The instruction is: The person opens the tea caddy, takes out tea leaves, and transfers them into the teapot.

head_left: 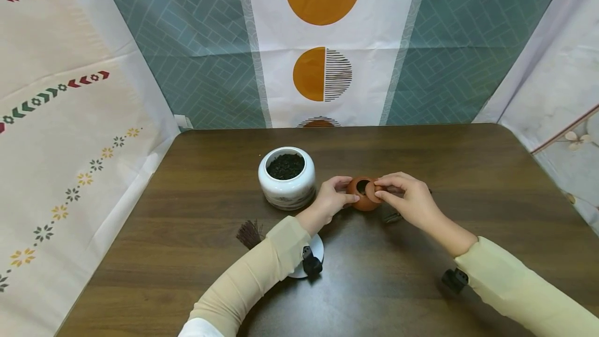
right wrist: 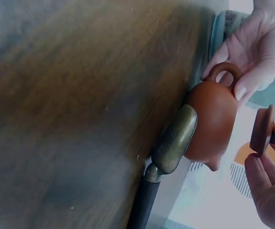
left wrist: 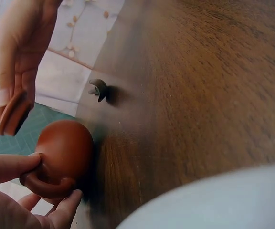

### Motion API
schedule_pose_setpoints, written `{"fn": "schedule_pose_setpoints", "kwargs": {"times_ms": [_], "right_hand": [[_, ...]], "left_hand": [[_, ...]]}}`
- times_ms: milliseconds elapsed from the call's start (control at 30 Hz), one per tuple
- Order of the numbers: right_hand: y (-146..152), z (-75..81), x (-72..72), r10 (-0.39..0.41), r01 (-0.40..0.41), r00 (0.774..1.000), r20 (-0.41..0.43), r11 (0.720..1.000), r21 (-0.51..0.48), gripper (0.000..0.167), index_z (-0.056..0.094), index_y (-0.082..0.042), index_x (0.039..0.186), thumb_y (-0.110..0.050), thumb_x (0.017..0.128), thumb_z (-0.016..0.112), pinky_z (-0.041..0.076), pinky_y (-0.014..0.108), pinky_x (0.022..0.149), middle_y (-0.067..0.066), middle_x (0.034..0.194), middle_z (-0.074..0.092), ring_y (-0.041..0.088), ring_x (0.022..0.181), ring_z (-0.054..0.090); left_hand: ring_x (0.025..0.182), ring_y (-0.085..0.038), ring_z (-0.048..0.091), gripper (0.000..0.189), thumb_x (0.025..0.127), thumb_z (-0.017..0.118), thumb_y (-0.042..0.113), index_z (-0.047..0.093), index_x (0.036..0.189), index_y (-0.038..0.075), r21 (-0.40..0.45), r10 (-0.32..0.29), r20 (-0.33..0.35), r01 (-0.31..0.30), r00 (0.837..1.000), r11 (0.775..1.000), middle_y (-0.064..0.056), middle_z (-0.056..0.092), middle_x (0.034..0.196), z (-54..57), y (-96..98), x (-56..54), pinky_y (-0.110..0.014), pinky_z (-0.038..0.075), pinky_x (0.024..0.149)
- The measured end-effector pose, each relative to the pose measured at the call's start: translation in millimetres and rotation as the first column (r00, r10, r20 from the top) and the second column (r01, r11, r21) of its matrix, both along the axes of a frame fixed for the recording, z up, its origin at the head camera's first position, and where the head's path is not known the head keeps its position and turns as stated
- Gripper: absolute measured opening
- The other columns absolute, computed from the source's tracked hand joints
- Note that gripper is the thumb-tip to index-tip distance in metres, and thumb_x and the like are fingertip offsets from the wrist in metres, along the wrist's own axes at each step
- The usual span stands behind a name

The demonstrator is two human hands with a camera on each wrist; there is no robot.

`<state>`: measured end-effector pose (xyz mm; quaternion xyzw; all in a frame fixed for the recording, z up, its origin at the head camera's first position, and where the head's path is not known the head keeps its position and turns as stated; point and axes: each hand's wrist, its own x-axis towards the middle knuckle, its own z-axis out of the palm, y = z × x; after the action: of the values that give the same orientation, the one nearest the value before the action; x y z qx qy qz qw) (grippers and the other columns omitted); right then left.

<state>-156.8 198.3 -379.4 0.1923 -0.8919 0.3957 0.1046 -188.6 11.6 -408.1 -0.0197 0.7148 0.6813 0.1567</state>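
A small reddish-brown clay teapot (head_left: 364, 205) stands on the table with its mouth uncovered. My left hand (head_left: 330, 201) grips it at the handle side, thumb and fingers either side of the looped handle (left wrist: 49, 187). Just over the pot's right side, my right hand (head_left: 412, 199) pinches the round clay lid (right wrist: 261, 131) by its knob. The lid is tilted on edge and apart from the pot in both wrist views. A scoop with a brassy head (right wrist: 175, 140) and dark handle lies by the teapot, mostly hidden under my right hand in the head view.
Left of the teapot stands a white jar (head_left: 283, 194) holding dark loose tea leaves (head_left: 285, 166). Partly under my left forearm is a white plate (head_left: 318, 251), with dark brush bristles (head_left: 250, 234) beside it. The wooden table (head_left: 374, 280) meets a patterned curtain (head_left: 210, 82) behind.
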Motion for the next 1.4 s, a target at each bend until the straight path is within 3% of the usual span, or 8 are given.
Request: {"fn": "schedule_pose_setpoints", "kwargs": {"times_ms": [167, 533, 933, 1200, 1400], "right_hand": [[-2.3, -2.2, -8.8, 0.004, -0.004, 1.0, -0.003, 1.0, -0.019, 0.021, 0.07, 0.001, 0.104, -0.002, 0.083, 0.07, 0.055, 0.043, 0.078, 0.015, 0.104, 0.066, 0.032, 0.092, 0.065], [-11.1, -11.4, -25.4, 0.0, 0.0, 1.0, -0.001, 1.0, -0.01, 0.02, 0.07, 0.003, 0.102, 0.0, 0.082, 0.071, 0.054, 0.045, 0.081, 0.016, 0.102, 0.066, 0.031, 0.093, 0.064], [-16.1, -12.0, -30.2, -0.015, 0.012, 0.999, 0.039, 0.997, 0.075, 0.019, 0.07, 0.003, 0.103, -0.003, 0.084, 0.069, 0.053, 0.047, 0.082, 0.018, 0.101, 0.066, 0.033, 0.095, 0.063], [-17.8, -9.7, -31.3, -0.016, 0.005, 0.996, 0.086, 0.992, 0.127, 0.022, 0.069, 0.004, 0.106, -0.006, 0.087, 0.067, 0.053, 0.048, 0.082, 0.02, 0.104, 0.066, 0.036, 0.097, 0.062], [-18.5, -7.5, -31.0, -0.009, -0.011, 0.991, 0.132, 0.989, 0.146, 0.027, 0.065, 0.005, 0.113, -0.008, 0.089, 0.065, 0.053, 0.048, 0.084, 0.022, 0.109, 0.064, 0.037, 0.1, 0.061]], "left_hand": [[0.116, -0.03, 0.058, 0.049, 0.081, 0.068, -0.009, 0.055, 0.128, -0.001, 0.006, -0.006, 0.0, 0.006, 1.0, 1.0, -0.019, 0.057, 0.13, 0.1, 0.3, 0.7, -0.03, 0.054, 0.079], [0.116, -0.03, 0.058, 0.049, 0.081, 0.067, -0.009, 0.055, 0.128, -0.001, 0.015, -0.004, -0.001, 0.004, 1.0, 1.0, -0.019, 0.057, 0.129, 1.4, 2.1, -0.1, -0.03, 0.054, 0.08], [0.114, -0.031, 0.059, 0.049, 0.08, 0.067, -0.011, 0.055, 0.127, -0.002, 0.024, -0.003, -0.011, 0.003, 1.0, 1.0, -0.02, 0.057, 0.128, 3.0, 2.9, 0.1, -0.032, 0.055, 0.082], [0.115, -0.031, 0.058, 0.049, 0.08, 0.068, -0.009, 0.055, 0.127, -0.003, -0.05, -0.02, -0.052, 0.017, 0.998, 0.999, -0.021, 0.057, 0.128, 3.8, 1.1, 1.3, -0.033, 0.053, 0.086], [0.12, -0.031, 0.053, 0.052, 0.081, 0.071, -0.001, 0.053, 0.129, -0.002, -0.156, -0.07, -0.05, 0.061, 0.996, 0.986, -0.019, 0.055, 0.131, 9.0, -2.6, 3.2, -0.038, 0.049, 0.095]]}}
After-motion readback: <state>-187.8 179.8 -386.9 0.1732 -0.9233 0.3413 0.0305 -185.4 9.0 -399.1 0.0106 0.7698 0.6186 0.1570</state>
